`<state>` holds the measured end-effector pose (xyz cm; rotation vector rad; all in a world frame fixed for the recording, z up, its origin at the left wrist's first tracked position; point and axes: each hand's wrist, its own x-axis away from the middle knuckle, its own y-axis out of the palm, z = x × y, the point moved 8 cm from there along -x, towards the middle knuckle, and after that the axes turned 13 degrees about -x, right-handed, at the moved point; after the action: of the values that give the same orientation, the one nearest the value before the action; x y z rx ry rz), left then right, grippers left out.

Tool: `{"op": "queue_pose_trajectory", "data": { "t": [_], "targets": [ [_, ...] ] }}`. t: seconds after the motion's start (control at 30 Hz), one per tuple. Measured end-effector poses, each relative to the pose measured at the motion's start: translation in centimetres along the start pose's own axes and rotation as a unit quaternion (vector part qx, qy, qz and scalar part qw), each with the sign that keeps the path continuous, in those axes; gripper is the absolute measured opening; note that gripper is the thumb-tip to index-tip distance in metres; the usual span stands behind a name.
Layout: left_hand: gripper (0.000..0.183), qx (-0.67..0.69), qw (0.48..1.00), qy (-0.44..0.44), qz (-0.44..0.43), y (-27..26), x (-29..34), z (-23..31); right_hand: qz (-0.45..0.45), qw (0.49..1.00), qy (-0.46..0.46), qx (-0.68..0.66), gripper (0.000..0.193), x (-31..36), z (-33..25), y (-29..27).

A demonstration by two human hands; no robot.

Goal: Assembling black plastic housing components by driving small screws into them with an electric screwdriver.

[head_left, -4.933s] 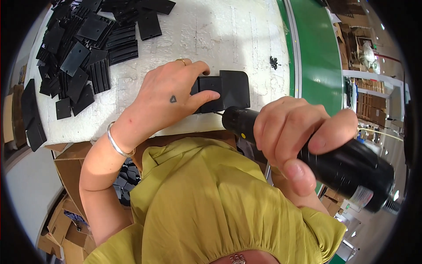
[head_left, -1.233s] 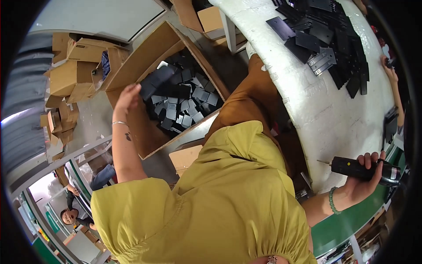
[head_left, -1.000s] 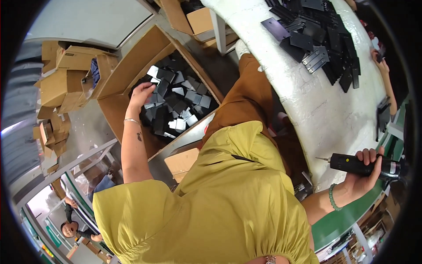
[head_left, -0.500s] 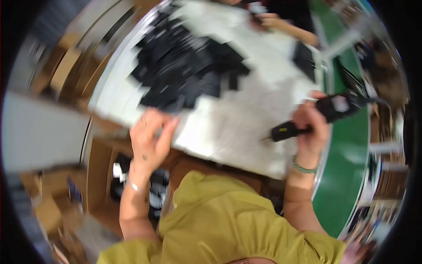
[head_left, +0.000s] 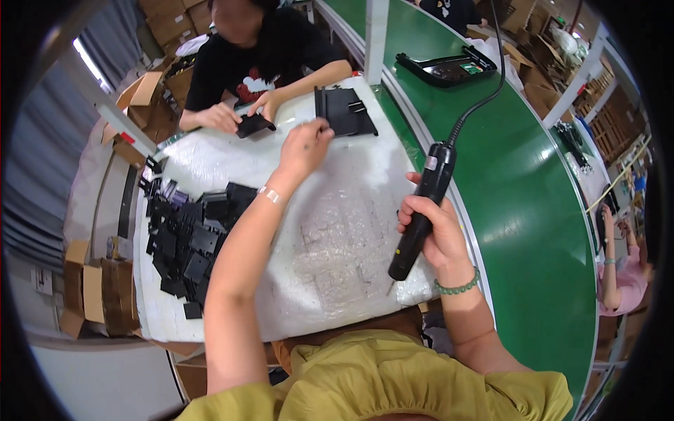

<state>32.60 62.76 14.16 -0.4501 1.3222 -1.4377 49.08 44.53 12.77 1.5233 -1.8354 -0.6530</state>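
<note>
Screwdriver [head_left: 437,175], smooth black cylinder with thin bit, sat gripped in right hand [head_left: 441,228], bit angled down over tabletop [head_left: 344,245] of wrinkled, glossy white film. Left hand [head_left: 307,147] held narrow, fingers curled; could not tell whether it pinched anything. Flat, stacked black panels [head_left: 342,116] lay right at its fingertips, contact unclear. Rectangular black plates [head_left: 200,242] heaped at tabletop's left.

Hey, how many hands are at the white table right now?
4: your left hand near the black plates, your right hand around the screwdriver, and a co-worker's right hand and left hand, both on a black part. More could be hidden.
</note>
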Motion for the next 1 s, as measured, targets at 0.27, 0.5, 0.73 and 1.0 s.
{"op": "queue_pose_trajectory", "data": {
  "t": [0.27,0.5,0.73,1.0],
  "targets": [
    [0.014,-0.309,0.882,0.344,-0.091,5.3,-7.6,1.8,0.075,0.996,-0.020,0.032,0.035,-2.9,-7.2,-6.5],
    [0.027,0.306,0.944,0.112,-0.055,-5.4,-0.8,-1.2,0.073,0.983,0.011,0.169,0.041,-5.6,-4.2,-9.6],
    [0.048,0.954,0.300,-0.015,0.018,-8.1,17.1,-4.2,0.027,0.764,-0.226,0.604,0.061,-5.1,-3.6,-8.3],
    [0.060,0.971,0.165,-0.139,-0.103,-5.8,25.8,6.3,-0.320,0.747,-0.204,0.546,0.044,-2.4,6.8,13.4]
  ]
}}
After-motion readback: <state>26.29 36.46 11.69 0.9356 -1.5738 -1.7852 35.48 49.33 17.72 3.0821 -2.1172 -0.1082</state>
